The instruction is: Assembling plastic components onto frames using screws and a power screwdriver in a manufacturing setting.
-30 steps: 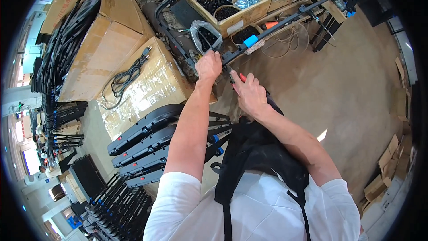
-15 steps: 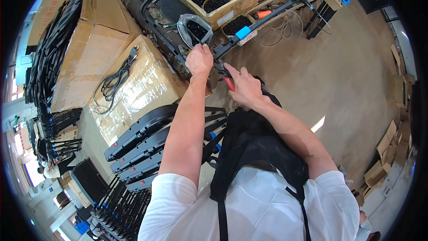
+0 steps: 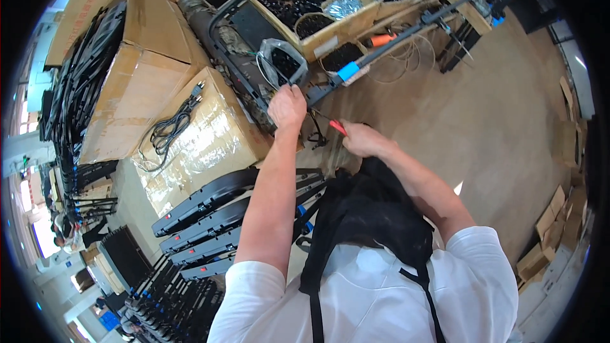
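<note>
My left hand (image 3: 287, 108) is closed at the near end of a black tubular frame (image 3: 246, 79) with blue sleeves; the fingers hide the exact spot they grip. To its right, my right hand (image 3: 370, 140) is wrapped round red-handled pliers (image 3: 337, 127). Their dark, thin jaws point toward the frame beside my left hand, and I cannot make out what is between them. A dark cable or bracket (image 3: 317, 136) hangs under the frame there. Just beyond my left hand sits a clear plastic bag (image 3: 284, 67) of small black parts.
Wooden trays (image 3: 346, 28) of small black parts stand beyond the frame. At left, a coiled black cable (image 3: 170, 124) lies on a taped carton (image 3: 197, 159), near an open carton (image 3: 136, 79) of black strips. Several grey-black housings (image 3: 210, 198) stand below it. Flattened cardboard (image 3: 549, 216) lies far right.
My right hand has drawn the pliers right and toward me, away from the frame end. My left hand keeps its hold. The whole view has shifted slightly.
</note>
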